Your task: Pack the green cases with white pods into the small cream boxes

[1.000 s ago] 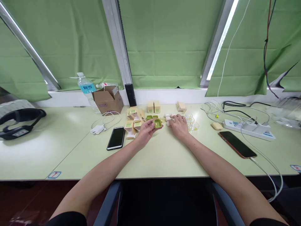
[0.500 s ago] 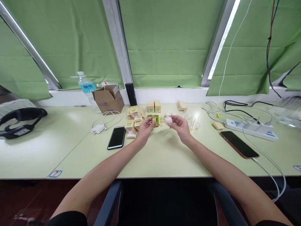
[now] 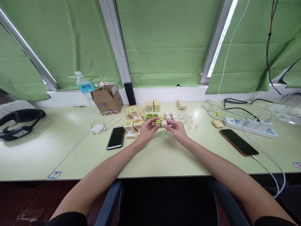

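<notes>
My left hand (image 3: 148, 129) pinches a small green case (image 3: 158, 123) that has a pale ring (image 3: 154, 123) on its left side. From the right, my right hand (image 3: 178, 131) holds a small white rounded block (image 3: 163, 123) against the green case; the two pieces touch, though I cannot tell how far one sits inside the other. Behind my left fingers lie more green cases (image 3: 151, 116). More white blocks (image 3: 173, 115) rest behind my right fingers. Several clear plastic pieces with yellow spots (image 3: 189, 120) are just right of my right hand.
Small beige boxes (image 3: 132, 119) stand left of my hands, with others (image 3: 154, 105) behind. A black phone (image 3: 116, 137), white charger (image 3: 97, 128) and brown carton (image 3: 107, 99) are on the left. To the right are another phone (image 3: 239, 142), a power strip (image 3: 250, 127) and tangled cables.
My right hand has moved left, bringing the white block up against the green case. My left hand has shifted slightly right. The white blocks on the table show more now.
</notes>
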`<control>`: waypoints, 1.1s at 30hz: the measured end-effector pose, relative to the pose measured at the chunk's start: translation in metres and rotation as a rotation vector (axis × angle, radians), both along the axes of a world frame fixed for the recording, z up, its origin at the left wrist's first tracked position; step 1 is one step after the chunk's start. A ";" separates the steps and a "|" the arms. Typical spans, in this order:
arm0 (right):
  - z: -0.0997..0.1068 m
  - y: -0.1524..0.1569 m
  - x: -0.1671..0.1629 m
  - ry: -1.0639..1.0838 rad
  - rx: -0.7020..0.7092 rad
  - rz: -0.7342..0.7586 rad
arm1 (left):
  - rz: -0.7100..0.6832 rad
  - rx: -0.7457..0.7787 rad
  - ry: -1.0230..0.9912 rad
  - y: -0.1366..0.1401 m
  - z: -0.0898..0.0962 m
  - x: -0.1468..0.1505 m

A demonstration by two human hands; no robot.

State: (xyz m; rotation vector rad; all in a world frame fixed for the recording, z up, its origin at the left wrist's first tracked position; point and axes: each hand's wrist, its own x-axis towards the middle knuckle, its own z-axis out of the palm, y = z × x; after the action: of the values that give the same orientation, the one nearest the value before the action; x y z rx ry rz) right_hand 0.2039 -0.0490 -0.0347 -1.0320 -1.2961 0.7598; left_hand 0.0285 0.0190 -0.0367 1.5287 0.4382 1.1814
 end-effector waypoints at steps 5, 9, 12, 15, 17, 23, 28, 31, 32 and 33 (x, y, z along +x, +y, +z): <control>-0.001 0.001 -0.001 0.001 -0.008 -0.023 | 0.004 0.035 0.029 0.000 -0.002 0.000; -0.004 0.001 -0.002 -0.009 -0.008 -0.041 | 0.036 0.067 0.056 -0.001 -0.003 -0.001; -0.006 0.002 -0.003 -0.017 -0.003 -0.055 | 0.096 0.123 0.096 -0.003 -0.004 -0.001; -0.007 0.003 -0.004 -0.018 0.003 -0.067 | 0.129 0.154 0.127 -0.003 -0.004 -0.001; -0.008 0.004 -0.004 -0.016 0.000 -0.075 | 0.139 0.161 0.135 -0.003 -0.005 -0.001; -0.012 0.006 -0.004 -0.042 0.016 -0.066 | 0.217 0.300 0.197 -0.004 -0.006 -0.003; -0.012 0.006 -0.006 -0.013 0.013 -0.040 | 0.252 0.463 0.235 -0.008 -0.004 -0.004; -0.011 0.004 -0.009 0.010 0.009 -0.021 | 0.272 0.518 0.255 -0.010 -0.003 -0.004; -0.010 0.004 -0.010 0.014 0.006 -0.015 | 0.277 0.527 0.257 -0.011 -0.003 -0.004; -0.010 0.003 -0.011 0.017 0.003 -0.010 | 0.279 0.533 0.259 -0.012 -0.004 -0.004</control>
State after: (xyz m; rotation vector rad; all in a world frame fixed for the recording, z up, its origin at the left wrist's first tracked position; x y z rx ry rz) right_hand 0.1924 -0.0459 -0.0446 -1.0267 -1.2764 0.7572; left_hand 0.0246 0.0072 -0.0405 2.1483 0.5495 1.3926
